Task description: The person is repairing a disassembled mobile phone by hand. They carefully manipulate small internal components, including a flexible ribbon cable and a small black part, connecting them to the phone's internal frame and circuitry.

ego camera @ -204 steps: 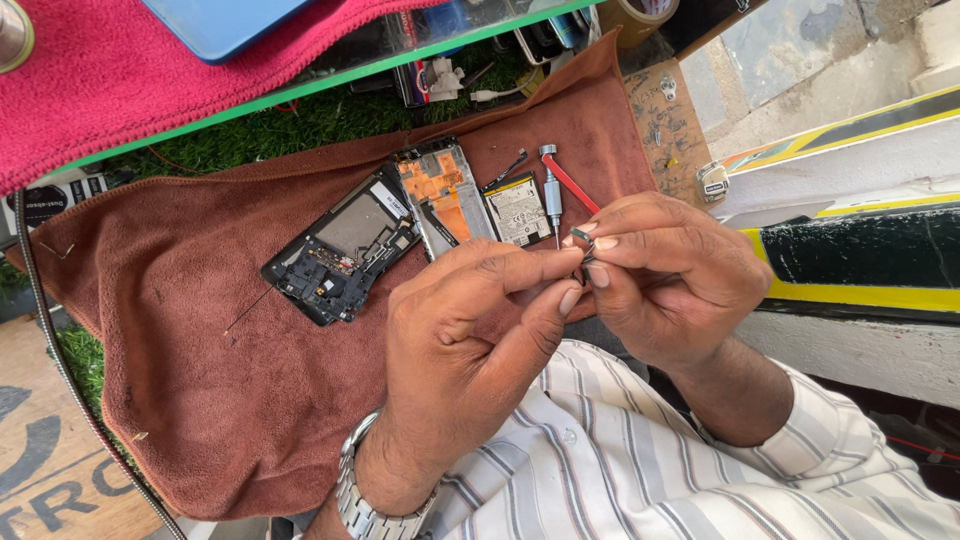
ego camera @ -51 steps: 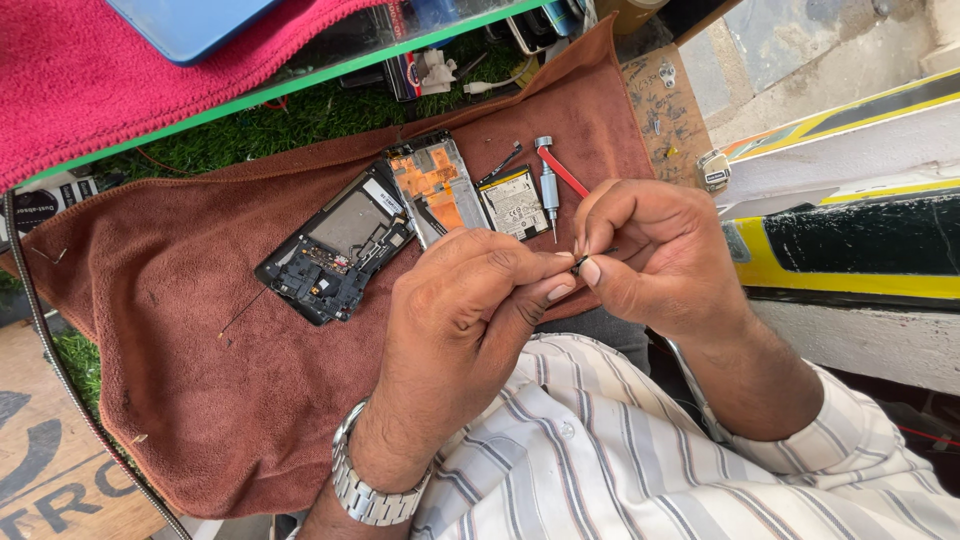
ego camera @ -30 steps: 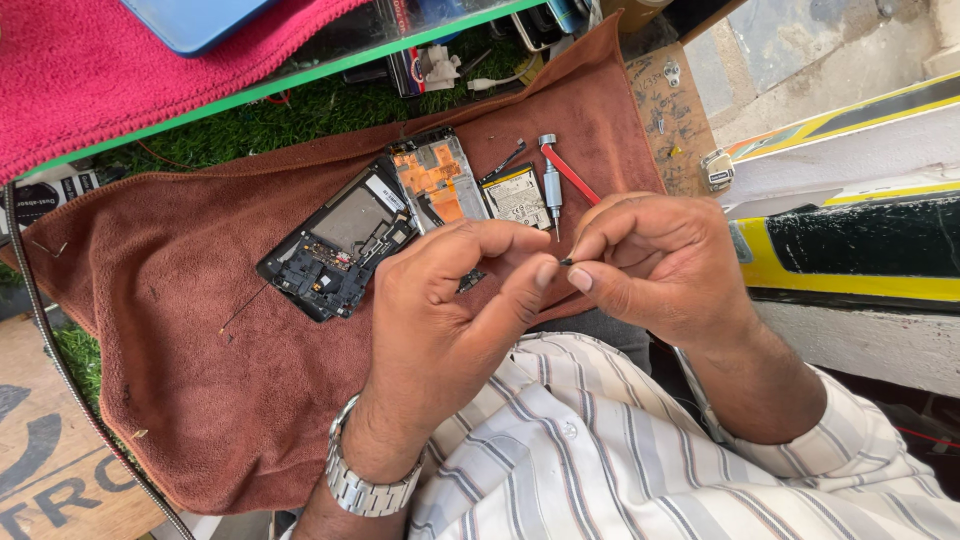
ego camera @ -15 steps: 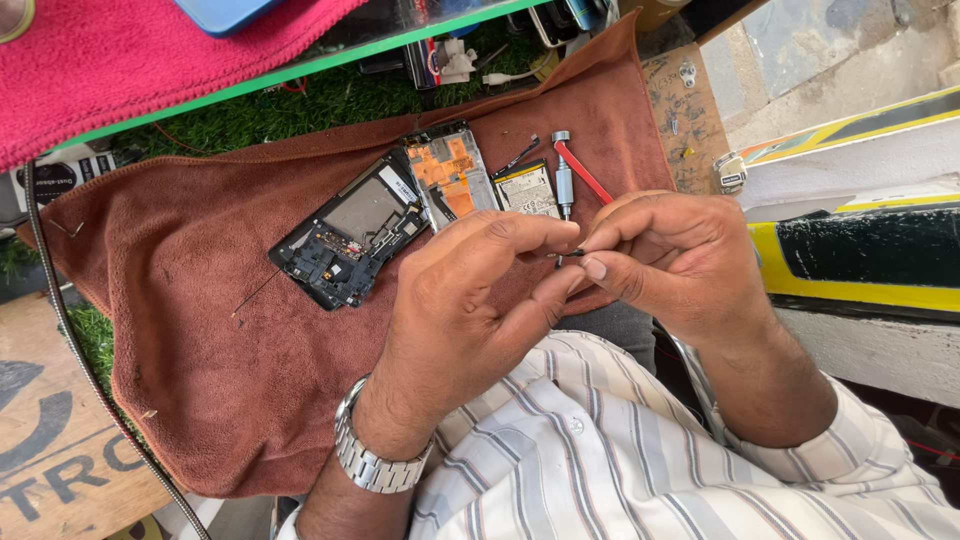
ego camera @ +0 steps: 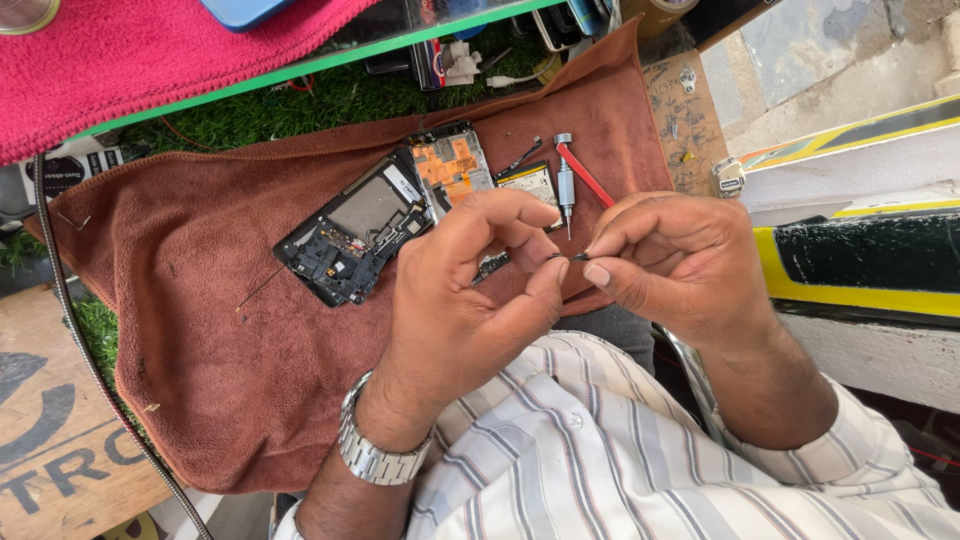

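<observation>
My left hand (ego camera: 470,295) and my right hand (ego camera: 680,260) meet fingertip to fingertip above a brown towel (ego camera: 230,340), pinching a tiny dark part (ego camera: 577,257) between them. The part is too small to identify. Just beyond my fingers lie an opened phone frame (ego camera: 350,235) with its black board exposed, a second phone body with an orange panel (ego camera: 448,165), and a small battery-like piece (ego camera: 530,182). A red-handled screwdriver (ego camera: 580,175) rests beside them. A metal watch sits on my left wrist.
A pink cloth (ego camera: 130,60) covers a green-edged shelf at the top, with a blue phone (ego camera: 240,10) on it. Green artificial turf (ego camera: 300,100) shows behind the towel. A black cable (ego camera: 90,360) runs down the left. A yellow-and-black ledge (ego camera: 860,270) is at the right.
My hands have kept working the tiny part at their fingertips, shifting slightly. The towel and phone parts have not moved; the view has drifted a little.
</observation>
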